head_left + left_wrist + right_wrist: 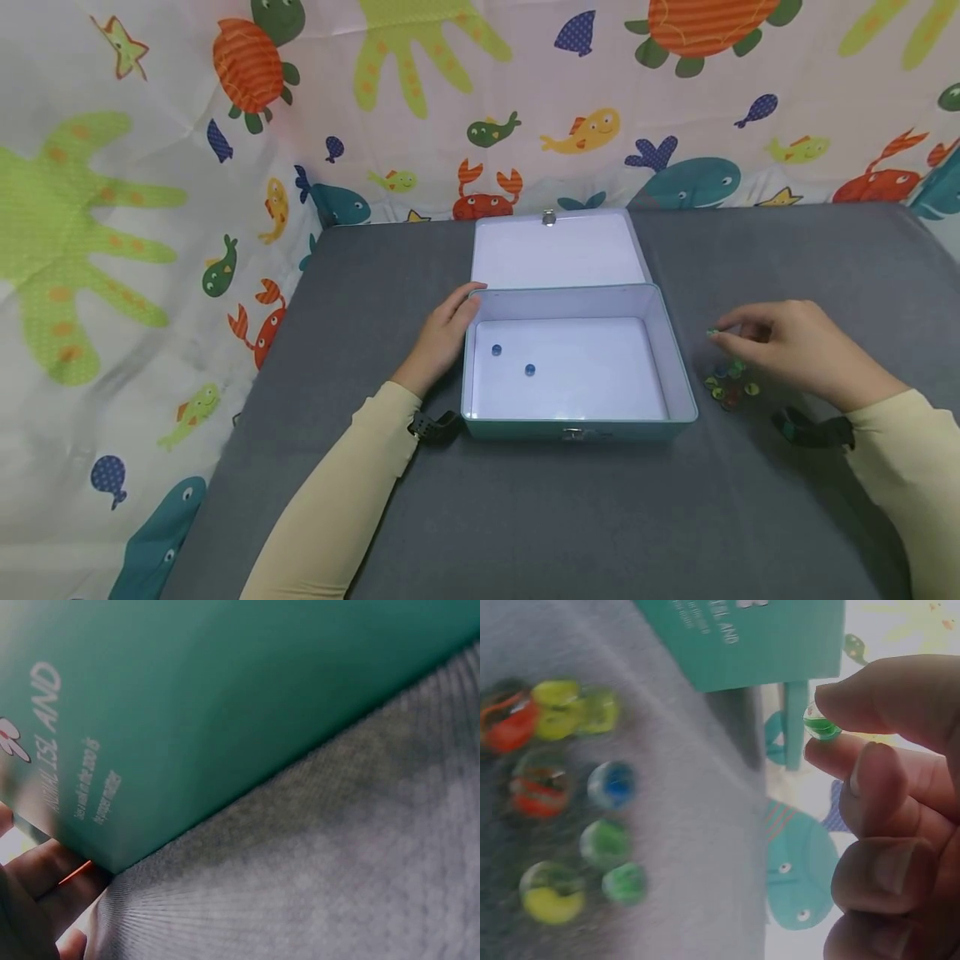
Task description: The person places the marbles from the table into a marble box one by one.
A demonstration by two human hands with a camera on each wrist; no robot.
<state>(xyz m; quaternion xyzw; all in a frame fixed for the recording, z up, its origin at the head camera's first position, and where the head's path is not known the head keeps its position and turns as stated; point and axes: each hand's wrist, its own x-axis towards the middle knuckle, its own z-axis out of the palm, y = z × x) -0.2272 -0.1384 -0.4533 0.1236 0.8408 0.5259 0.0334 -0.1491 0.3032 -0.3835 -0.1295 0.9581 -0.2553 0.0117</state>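
Note:
A green tin box [577,430] with a white inside stands with its lid [558,250] tipped back. Two blue marbles [530,370] lie on its floor, toward the left. My left hand [442,337] rests on the box's left rear corner; in the left wrist view its fingers [49,874] touch the tin's green side. To the right of the box, my right hand [798,346] pinches a clear marble with a green swirl [823,721] between thumb and forefinger. Below that hand, a cluster of marbles [729,385] in yellow, orange, green and blue lies on the cloth.
Grey cloth [555,517] covers the table. Behind it and along the left hangs a white curtain [442,167] printed with sea animals. A metal clasp [573,434] sits on the box's front wall, and a latch [549,217] on the lid's far edge.

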